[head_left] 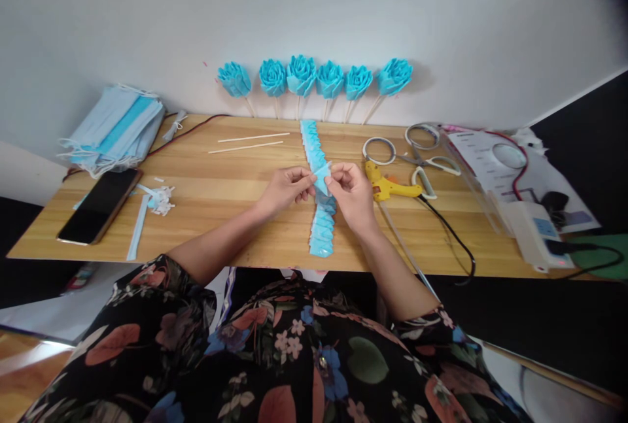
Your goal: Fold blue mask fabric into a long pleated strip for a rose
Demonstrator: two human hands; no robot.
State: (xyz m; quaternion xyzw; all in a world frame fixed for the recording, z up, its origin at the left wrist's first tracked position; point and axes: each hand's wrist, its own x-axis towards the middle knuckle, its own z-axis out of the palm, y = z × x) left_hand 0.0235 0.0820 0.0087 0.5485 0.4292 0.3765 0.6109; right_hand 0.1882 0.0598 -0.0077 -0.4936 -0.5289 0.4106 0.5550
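You hold a folded blue piece (321, 182) over the middle of the surface (210, 191), between its far and near edges. Your left hand (289, 187) pinches one side of it between thumb and forefinger; your right hand (352, 191) pinches the opposite side the same way. Below lies a row of folded pieces (322, 233), overlapping one another from the far edge almost to the near edge.

Keep both pinches light and level, so the soft material should crease without stretching. Bring the sides together evenly, keep the point centred, and press the fold from its tip outward with a thumb. Whether its layers line up is too small to tell, so check them before you let go. Lift your fingers a little clear of the row; a brush could spread it. On your right, the yellow glue gun (392, 189) lies just beside your hand, so keep your right wrist off its cable (452, 230).
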